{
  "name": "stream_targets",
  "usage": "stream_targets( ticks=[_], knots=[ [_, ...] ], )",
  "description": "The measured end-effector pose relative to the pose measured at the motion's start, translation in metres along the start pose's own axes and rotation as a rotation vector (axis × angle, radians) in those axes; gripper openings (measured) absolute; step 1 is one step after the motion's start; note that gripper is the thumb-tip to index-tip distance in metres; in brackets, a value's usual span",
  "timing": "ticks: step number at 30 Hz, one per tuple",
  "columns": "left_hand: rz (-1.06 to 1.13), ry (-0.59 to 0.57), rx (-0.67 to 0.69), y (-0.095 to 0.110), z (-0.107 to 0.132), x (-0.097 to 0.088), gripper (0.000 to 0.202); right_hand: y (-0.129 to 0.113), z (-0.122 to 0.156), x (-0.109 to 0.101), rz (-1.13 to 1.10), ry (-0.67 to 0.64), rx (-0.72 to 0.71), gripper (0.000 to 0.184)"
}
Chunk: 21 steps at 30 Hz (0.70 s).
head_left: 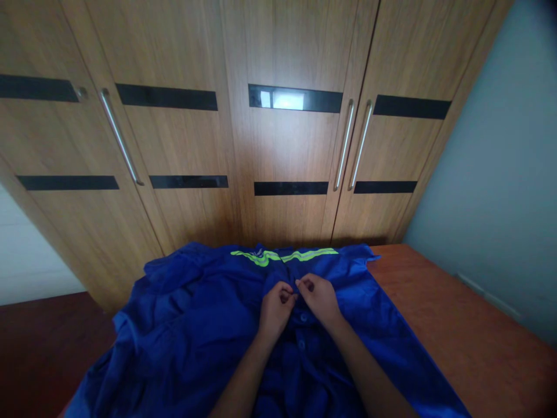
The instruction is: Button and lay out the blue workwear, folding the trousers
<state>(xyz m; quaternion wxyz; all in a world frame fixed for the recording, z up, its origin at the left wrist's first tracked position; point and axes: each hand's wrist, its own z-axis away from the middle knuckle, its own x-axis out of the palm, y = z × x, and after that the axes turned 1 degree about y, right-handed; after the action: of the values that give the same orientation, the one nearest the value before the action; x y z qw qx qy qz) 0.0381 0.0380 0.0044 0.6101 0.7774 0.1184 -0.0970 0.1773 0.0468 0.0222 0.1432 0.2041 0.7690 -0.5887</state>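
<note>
A blue work jacket lies spread out, its front facing up, with a yellow-green and grey reflective stripe across the chest. Down the middle runs the front opening, where a button and another button show below my hands. My left hand is closed in a pinch on the edge of this opening. Close beside it, my right hand pinches the cloth on the other side, thumb and forefinger together. Whether a button sits between the fingertips is too small to tell.
The jacket rests on a reddish-brown wooden surface, which shows along the right. Behind it stands a wooden wardrobe with black strips and long metal handles. A pale wall rises at the right.
</note>
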Motion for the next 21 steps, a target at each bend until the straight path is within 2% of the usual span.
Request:
stream_targets(
  ticks=[1, 3, 5, 7, 11, 15, 18, 21],
  knots=[
    [-0.013, -0.010, -0.003, -0.002, 0.000, 0.001, 0.004, -0.003, -0.001, 0.001, 0.122, 0.061, -0.041, 0.013],
    [-0.038, -0.019, -0.008, -0.005, 0.001, 0.003, 0.005, -0.009, -0.006, 0.005, 0.368, 0.122, -0.111, 0.026],
    [-0.057, -0.020, -0.015, -0.007, 0.002, 0.004, 0.007, -0.016, -0.016, 0.012, 0.486, 0.086, -0.107, 0.041],
    [-0.060, -0.021, -0.023, -0.007, 0.003, 0.004, 0.007, -0.020, -0.030, 0.018, 0.488, 0.049, -0.058, 0.042],
    [-0.005, -0.026, -0.044, -0.005, 0.004, 0.005, 0.006, -0.019, -0.064, 0.021, 0.375, 0.090, 0.030, 0.028],
    [0.119, -0.025, -0.089, -0.001, 0.002, 0.004, 0.011, -0.010, -0.087, 0.006, 0.123, 0.156, 0.110, 0.015],
    [0.229, -0.043, -0.128, 0.005, -0.001, 0.000, 0.024, -0.003, -0.088, -0.012, -0.136, 0.176, 0.150, 0.028],
    [0.311, -0.077, -0.153, 0.012, -0.001, -0.005, 0.032, 0.006, -0.077, -0.032, -0.360, 0.177, 0.181, 0.039]
  ],
)
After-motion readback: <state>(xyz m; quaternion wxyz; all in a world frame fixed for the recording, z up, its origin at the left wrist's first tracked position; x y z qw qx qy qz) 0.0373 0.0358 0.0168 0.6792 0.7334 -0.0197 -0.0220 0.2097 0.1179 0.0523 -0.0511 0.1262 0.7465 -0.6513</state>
